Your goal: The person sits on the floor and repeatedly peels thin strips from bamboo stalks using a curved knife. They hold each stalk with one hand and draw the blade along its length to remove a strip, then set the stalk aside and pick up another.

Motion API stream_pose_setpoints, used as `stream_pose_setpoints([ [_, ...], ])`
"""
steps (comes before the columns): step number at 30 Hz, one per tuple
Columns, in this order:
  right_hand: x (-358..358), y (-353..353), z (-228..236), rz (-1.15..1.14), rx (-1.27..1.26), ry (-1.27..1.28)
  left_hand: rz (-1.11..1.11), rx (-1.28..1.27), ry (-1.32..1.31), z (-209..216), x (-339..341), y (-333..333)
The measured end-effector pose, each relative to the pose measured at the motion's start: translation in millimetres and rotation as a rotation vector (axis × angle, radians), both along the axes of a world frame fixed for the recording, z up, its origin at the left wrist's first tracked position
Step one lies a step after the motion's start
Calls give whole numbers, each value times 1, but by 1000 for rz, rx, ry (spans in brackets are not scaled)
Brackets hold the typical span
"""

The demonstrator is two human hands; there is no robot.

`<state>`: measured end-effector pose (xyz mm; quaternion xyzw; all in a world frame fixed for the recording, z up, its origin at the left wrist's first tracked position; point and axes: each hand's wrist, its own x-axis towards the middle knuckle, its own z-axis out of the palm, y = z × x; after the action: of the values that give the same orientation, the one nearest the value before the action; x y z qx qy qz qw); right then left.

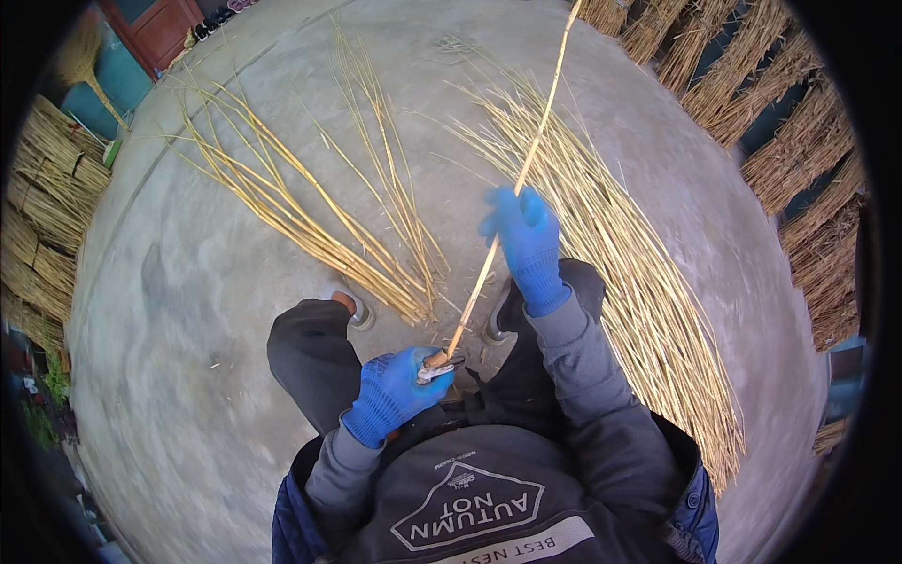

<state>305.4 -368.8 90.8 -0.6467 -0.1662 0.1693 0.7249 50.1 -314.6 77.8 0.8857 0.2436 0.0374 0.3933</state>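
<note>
Above bare grey concrete (pixel 188 273), a long tan stalk (pixel 476 290) is held by blue-gloved left grip (pixel 399 387) and blurred blue-gloved right grip (pixel 528 233).

left hand (pixel 395 390): blue-gloved | right hand (pixel 528 240): blue-gloved | stalk (pixel 475 289): straw-yellow | floor (pixel 197 301): mottled grey | door (pixel 162 36): reddish-brown

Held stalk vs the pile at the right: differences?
Number: the held stalk is a single stem; the right-hand pile is many, packed closely.
Pose: the held stalk slants, its lower end at the left hand, the right hand farther up it; the right-hand pile lies on the floor.
Shared: both are slender and straw-yellow.
</note>
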Motion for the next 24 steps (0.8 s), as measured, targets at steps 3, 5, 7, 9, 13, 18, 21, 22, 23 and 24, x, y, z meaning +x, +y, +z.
stream_pose_setpoints([
  [3, -13, -4, -8, 49, 42, 74, -16, -1, -39, 2, 1, 1],
  [5, -21, -5, -10, -59, 87, 64, -28, -15, -61, 3, 3, 1],
  [7, -33, -7, -10, -69, 43, 26, -23, -26, -52, 3, 4, -1],
  [9, -55, -13, -12, 14, -78, -15, 37, -49, -112, 1, 5, -2],
  [13, -79, -18, -17, 123, -64, 47, 24, -41, -170, -6, 5, -2],
  [18, -92, -33, -14, 274, -299, -308, 19, -88, -204, -9, 3, 3],
  [21, -89, -38, -9, 447, -205, -148, 59, -108, -205, -4, 5, 10],
  [22, -87, -38, -7, 440, -148, -221, 67, -110, -214, -1, 5, 14],
  [23, -85, -37, -5, 412, -105, -315, 119, -184, -203, 3, 6, 19],
  [24, -84, -37, -3, 380, -106, -376, 176, -311, -206, 6, 8, 25],
])
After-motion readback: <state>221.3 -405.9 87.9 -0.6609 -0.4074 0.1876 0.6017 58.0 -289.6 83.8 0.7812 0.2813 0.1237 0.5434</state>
